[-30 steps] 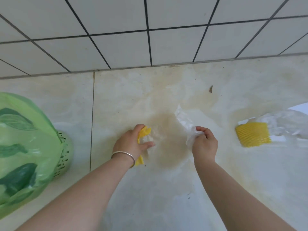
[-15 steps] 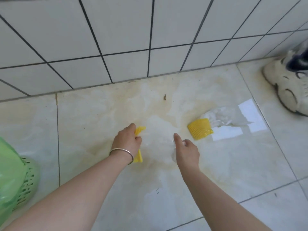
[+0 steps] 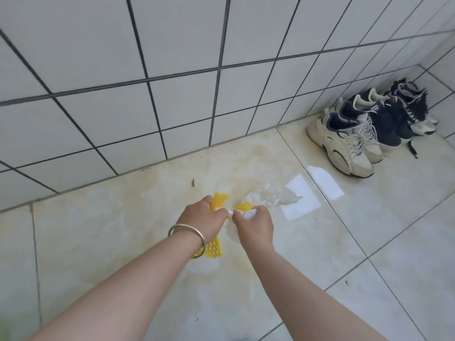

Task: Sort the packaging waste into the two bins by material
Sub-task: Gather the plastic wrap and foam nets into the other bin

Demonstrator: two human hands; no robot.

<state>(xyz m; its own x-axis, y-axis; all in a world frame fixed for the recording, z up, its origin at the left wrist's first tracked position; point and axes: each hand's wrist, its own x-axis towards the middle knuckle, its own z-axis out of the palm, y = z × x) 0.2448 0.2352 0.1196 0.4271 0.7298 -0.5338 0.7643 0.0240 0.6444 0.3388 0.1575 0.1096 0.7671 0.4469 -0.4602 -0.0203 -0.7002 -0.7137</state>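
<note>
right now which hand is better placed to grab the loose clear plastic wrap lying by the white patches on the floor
Right. The right hand sits nearest the clear plastic wrap, which lies just beyond it toward the shoes. The left hand is farther away and already clutches yellow foam netting.

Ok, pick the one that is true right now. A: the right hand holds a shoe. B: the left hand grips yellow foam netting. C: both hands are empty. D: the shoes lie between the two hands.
B: the left hand is closed around the yellow foam netting, which sticks out above and below the fist.
</note>
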